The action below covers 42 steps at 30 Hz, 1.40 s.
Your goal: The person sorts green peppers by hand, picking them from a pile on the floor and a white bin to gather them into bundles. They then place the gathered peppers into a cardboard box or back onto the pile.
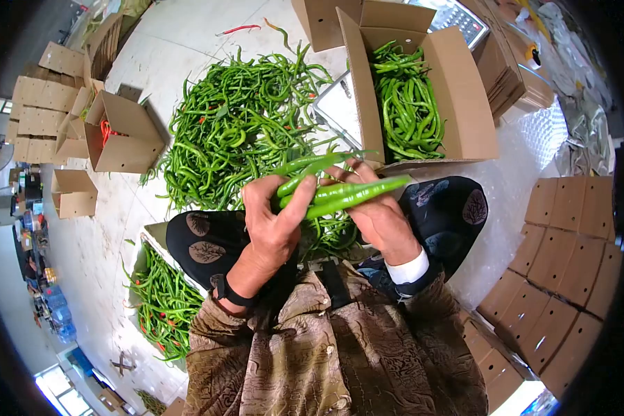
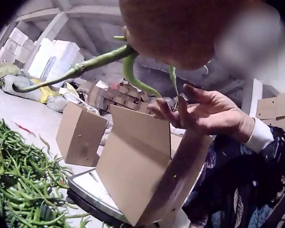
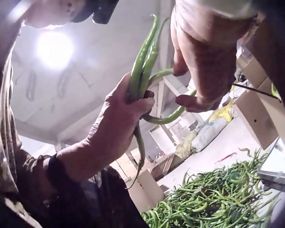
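Observation:
Several long green peppers (image 1: 353,194) lie in the left hand (image 1: 267,220), its thumb and fingers wrapped round them in the head view. In the right wrist view, the left hand (image 3: 115,118) grips peppers (image 3: 145,66) pointing upward, and one curved pepper reaches toward the right hand (image 3: 206,59). The right hand (image 1: 381,218) is just behind the peppers in the head view, partly hidden by them. From the left wrist, the right hand (image 2: 213,114) shows loosely bent fingers close to the pepper tips; whether they touch is unclear. The left hand (image 2: 175,33) fills the top there.
A large pile of green peppers (image 1: 222,139) covers the floor ahead. An open carton (image 1: 464,111) holding peppers stands ahead right, beside a scale (image 1: 341,111). A white container of peppers (image 1: 161,298) is at the left knee. Stacked cartons (image 1: 548,277) stand at the right.

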### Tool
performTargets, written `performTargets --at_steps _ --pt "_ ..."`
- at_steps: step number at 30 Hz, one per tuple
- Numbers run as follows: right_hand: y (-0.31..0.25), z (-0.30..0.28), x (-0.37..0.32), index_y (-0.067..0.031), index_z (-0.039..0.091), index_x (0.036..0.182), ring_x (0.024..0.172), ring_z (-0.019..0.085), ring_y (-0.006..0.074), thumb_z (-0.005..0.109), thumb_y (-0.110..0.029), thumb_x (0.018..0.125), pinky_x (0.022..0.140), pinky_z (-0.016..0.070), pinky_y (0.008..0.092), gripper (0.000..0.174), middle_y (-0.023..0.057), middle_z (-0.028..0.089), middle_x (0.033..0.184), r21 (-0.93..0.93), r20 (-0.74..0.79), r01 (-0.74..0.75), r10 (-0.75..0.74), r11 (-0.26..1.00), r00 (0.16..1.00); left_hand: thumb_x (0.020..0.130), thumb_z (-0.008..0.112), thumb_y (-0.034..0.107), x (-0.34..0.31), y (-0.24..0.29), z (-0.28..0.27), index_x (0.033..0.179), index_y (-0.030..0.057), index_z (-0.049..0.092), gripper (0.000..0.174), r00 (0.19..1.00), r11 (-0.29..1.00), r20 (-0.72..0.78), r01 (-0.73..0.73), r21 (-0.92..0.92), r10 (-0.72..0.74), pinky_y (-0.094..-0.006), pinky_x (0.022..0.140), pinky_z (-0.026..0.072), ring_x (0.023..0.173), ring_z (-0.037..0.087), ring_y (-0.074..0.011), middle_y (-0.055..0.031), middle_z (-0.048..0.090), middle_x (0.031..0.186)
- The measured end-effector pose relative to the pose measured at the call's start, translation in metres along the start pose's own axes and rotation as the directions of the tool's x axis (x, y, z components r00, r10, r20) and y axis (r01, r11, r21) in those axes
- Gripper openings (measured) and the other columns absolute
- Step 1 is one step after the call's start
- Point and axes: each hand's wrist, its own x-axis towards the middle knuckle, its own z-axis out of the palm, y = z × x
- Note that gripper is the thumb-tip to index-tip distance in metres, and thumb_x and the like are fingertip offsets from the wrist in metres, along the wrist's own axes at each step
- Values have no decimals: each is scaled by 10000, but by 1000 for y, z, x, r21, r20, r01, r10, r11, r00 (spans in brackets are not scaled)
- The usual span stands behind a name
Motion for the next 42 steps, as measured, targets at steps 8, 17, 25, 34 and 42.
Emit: performTargets --at_steps 8,17,25,34,42 --pt "-6 -10 -5 22 531 1213 1005 600 172 598 -237 947 803 497 290 378 108 607 1126 -406 -40 -189 189 894 981 930 535 19 81 7 -8 1326 -40 423 415 727 463 155 571 -678 -669 -299 822 502 866 596 -153 -109 610 1068" --pt "12 -28 -6 -50 584 1207 925 582 88 598 -227 946 760 480 242 316 9 629 1048 -251 -28 -258 259 933 965 925 556 34 181 36 67 1174 -14 466 269 662 -75 548 601 -796 -511 -331 839 516 919 594 -175 -137 600 1044" --pt "18 -48 -5 -23 566 1187 892 582 103 573 -257 963 749 480 250 324 35 624 1031 -273 -99 -282 265 920 959 945 566 229 149 -36 106 1305 -61 497 467 616 417 729 771 -481 -298 -341 998 441 1128 581 -235 -155 594 1244" --pt "37 -46 19 -17 583 1172 844 583 99 558 -215 970 721 478 230 284 49 641 988 -247 -208 -391 346 887 915 932 558 251 89 -173 -71 1276 5 540 424 314 350 671 933 -86 -672 -312 859 480 956 634 -185 -114 659 1081" --pt "99 -101 66 -28 608 1129 792 590 102 564 -171 960 671 479 232 226 42 648 944 -229 -476 -564 414 793 776 889 589 92 -211 -244 -70 1110 -33 637 258 394 256 743 919 -300 -541 -288 772 508 851 626 -159 -64 686 986"
